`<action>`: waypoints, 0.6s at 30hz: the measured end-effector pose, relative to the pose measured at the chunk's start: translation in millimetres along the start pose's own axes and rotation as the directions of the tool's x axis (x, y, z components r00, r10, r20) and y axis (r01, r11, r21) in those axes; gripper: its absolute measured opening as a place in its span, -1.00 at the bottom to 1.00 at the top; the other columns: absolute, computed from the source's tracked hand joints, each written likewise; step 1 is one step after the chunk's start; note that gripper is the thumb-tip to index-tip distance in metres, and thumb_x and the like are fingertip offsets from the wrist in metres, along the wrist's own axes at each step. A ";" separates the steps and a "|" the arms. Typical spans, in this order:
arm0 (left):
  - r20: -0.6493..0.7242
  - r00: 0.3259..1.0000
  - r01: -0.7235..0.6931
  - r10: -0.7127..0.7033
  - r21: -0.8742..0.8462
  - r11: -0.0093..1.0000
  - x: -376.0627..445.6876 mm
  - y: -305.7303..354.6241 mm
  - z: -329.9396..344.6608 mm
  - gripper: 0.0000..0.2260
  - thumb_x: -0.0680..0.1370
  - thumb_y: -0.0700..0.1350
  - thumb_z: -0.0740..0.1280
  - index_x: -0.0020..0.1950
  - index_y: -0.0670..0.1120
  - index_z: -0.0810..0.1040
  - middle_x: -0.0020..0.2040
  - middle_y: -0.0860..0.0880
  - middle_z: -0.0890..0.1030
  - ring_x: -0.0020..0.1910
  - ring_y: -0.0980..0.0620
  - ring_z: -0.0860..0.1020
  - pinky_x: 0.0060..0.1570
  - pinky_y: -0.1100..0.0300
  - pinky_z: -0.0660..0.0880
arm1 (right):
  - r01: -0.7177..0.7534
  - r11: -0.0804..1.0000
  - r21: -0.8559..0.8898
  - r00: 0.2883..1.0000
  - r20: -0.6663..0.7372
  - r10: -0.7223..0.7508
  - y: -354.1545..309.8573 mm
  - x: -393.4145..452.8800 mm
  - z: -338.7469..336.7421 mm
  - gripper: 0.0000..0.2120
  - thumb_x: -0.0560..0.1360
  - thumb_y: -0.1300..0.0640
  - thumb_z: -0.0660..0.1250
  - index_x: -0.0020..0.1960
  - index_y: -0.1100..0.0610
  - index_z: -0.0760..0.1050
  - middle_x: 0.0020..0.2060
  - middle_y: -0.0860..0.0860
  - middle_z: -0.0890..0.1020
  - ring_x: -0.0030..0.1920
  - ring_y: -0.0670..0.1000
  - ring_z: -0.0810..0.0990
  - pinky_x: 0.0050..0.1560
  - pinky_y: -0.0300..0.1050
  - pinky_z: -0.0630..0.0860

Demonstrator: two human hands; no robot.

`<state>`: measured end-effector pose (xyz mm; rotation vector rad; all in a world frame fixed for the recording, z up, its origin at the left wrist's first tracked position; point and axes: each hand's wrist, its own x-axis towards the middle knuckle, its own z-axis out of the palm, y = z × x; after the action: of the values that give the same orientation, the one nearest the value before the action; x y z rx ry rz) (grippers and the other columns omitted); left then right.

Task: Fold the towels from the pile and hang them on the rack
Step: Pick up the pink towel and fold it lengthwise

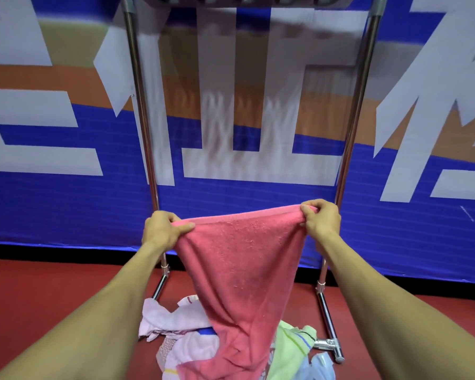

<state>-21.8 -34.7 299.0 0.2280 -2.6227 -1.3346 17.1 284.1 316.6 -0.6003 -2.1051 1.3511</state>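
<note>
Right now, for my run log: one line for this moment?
left hand: grips pink towel | right hand: grips it | rack: behind | pile: below

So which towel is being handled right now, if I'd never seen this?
Find the steel rack before the blue banner. Between its posts, the left hand and right hand pinch a pink towel, the only one lifted above the floor pile.

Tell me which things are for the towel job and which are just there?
For the job: pink terry towel, held by left hand and right hand; shiny metal rack; heap of pale towels.
Just there: blue lettered banner; red floor.
</note>
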 end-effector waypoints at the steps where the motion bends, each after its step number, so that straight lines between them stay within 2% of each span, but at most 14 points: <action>1: -0.014 1.000 0.005 -0.006 -0.038 0.999 -0.5 1.8 -1.1 -0.77 0.39 -0.03 0.59 -0.29 -0.13 0.63 -0.25 -0.06 0.63 -0.21 -0.05 0.57 -0.28 0.15 0.48 | -0.014 1.000 0.014 1.000 -0.024 0.014 -0.2 1.3 -1.9 -0.88 0.51 0.23 0.40 -0.18 0.07 0.62 -0.20 0.02 0.65 -0.09 0.19 0.69 0.10 0.13 0.60; 4: -0.049 0.998 0.024 -0.031 -0.137 0.990 -0.8 4.8 -2.0 -0.84 0.44 -0.08 0.55 -0.25 -0.11 0.65 -0.19 -0.06 0.64 -0.15 -0.05 0.56 -0.23 0.18 0.42 | -0.049 0.997 0.061 0.997 -0.062 0.052 -0.2 3.2 -3.1 -0.91 0.51 0.24 0.40 -0.13 0.11 0.65 -0.21 0.03 0.64 -0.12 0.17 0.70 0.08 0.10 0.62; 6: -0.042 0.997 0.051 -0.064 -0.269 0.962 0.5 7.2 1.2 -0.86 0.45 -0.11 0.54 -0.26 -0.10 0.64 -0.22 -0.06 0.63 -0.16 -0.04 0.56 -0.17 0.14 0.44 | -0.119 0.986 0.117 0.992 -0.018 0.122 -0.9 2.6 -0.2 -0.88 0.49 0.28 0.41 -0.16 0.12 0.65 -0.23 0.07 0.65 -0.30 0.11 0.68 -0.13 0.00 0.67; 8: 0.025 0.996 0.092 -0.090 -0.412 0.906 -1.0 15.4 6.6 -0.86 0.46 -0.17 0.53 -0.27 -0.14 0.63 -0.27 -0.07 0.61 -0.23 -0.01 0.54 -0.20 0.16 0.47 | -0.237 0.949 0.205 0.966 0.156 0.208 -2.5 -1.1 6.8 -0.86 0.47 0.38 0.40 -0.15 0.18 0.64 -0.20 0.16 0.65 -0.41 0.04 0.61 -0.39 -0.20 0.62; 9: 0.072 0.994 0.107 -0.083 -0.467 0.878 -3.4 22.2 10.5 -0.87 0.47 -0.21 0.51 -0.25 -0.16 0.63 -0.28 -0.08 0.60 -0.27 0.01 0.53 -0.23 0.20 0.47 | -0.282 0.929 0.241 0.940 0.264 0.217 -4.8 -4.5 10.6 -0.86 0.46 0.45 0.38 -0.10 0.26 0.64 -0.21 0.19 0.64 -0.40 0.05 0.60 -0.43 -0.26 0.59; 11: 0.152 0.986 0.135 -0.063 -0.533 0.835 -9.3 36.5 18.6 -0.93 0.47 -0.25 0.50 -0.19 -0.20 0.65 -0.26 -0.09 0.63 -0.30 0.04 0.55 -0.27 0.24 0.51 | -0.342 0.893 0.292 0.885 0.420 0.201 -16.2 -17.5 18.5 -0.82 0.46 0.55 0.32 0.01 0.39 0.59 -0.27 0.18 0.61 -0.36 0.07 0.59 -0.40 -0.28 0.61; 13: 0.189 0.980 0.163 -0.063 -0.578 0.800 -12.8 43.8 27.8 -0.94 0.48 -0.25 0.50 -0.18 -0.19 0.65 -0.26 -0.08 0.65 -0.31 0.06 0.58 -0.27 0.25 0.53 | -0.360 0.866 0.346 0.857 0.490 0.160 -28.9 -30.9 26.2 -0.82 0.47 0.56 0.31 0.03 0.42 0.57 -0.30 0.16 0.60 -0.34 0.06 0.60 -0.35 -0.28 0.63; 16: 0.277 0.958 0.236 -0.070 -0.629 0.741 -19.1 50.9 39.0 -0.97 0.52 -0.28 0.45 -0.13 -0.19 0.66 -0.33 -0.04 0.66 -0.38 0.09 0.60 -0.38 0.28 0.56 | -0.340 0.877 0.340 0.844 0.521 0.125 -40.7 -46.8 38.6 -0.88 0.47 0.45 0.40 -0.01 0.32 0.60 -0.32 0.10 0.62 -0.36 -0.01 0.60 -0.41 -0.26 0.61; 18: 0.360 0.933 0.253 0.003 -0.660 0.708 -25.5 58.1 44.1 -0.90 0.54 -0.36 0.37 0.01 -0.26 0.65 -0.25 -0.09 0.68 -0.36 0.09 0.64 -0.34 0.27 0.60 | -0.320 0.888 0.330 0.869 0.476 0.137 -41.7 -51.6 46.5 -0.91 0.45 0.38 0.45 -0.07 0.27 0.62 -0.33 0.09 0.65 -0.35 0.00 0.61 -0.46 -0.25 0.57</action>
<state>-10.5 39.3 318.1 0.0611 -2.1161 -2.4973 21.6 204.1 328.2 -0.4076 -2.0311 2.1651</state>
